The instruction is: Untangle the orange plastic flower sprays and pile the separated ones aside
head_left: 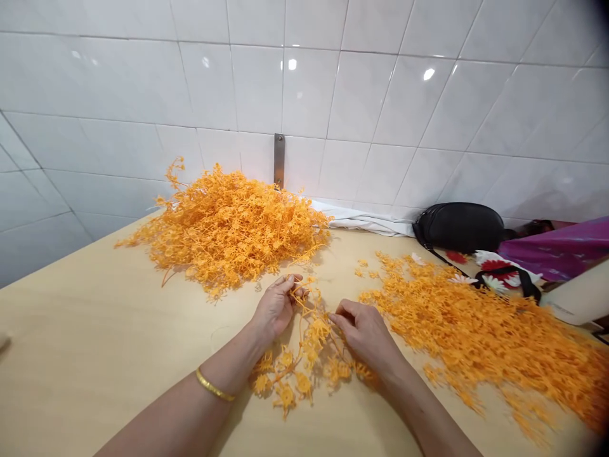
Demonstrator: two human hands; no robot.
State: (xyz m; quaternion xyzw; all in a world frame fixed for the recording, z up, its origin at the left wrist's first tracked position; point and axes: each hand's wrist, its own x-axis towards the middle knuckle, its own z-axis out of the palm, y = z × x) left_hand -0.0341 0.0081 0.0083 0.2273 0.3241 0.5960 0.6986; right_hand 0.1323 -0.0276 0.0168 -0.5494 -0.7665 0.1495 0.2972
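Observation:
An orange artificial flower spray (311,339) with thin stems and small spiky blossoms hangs between my hands, its lower blossoms close over the table. My left hand (278,303), with a gold bangle at the wrist, pinches its stem near the top. On the other side my right hand (364,330) has thumb and forefinger pressed together on a thin orange piece of the same spray. Exactly which bit lies between those fingertips is hard to make out. Other blossoms show partly behind my right wrist.
A tall heap of orange sprays (238,228) stands at the back left. Loose orange blossoms (495,336) spread along the right. Behind them are a black pouch (459,226), a purple bag (561,247) and a pale cylinder (575,289). A tiled wall (371,95) borders the table (118,343).

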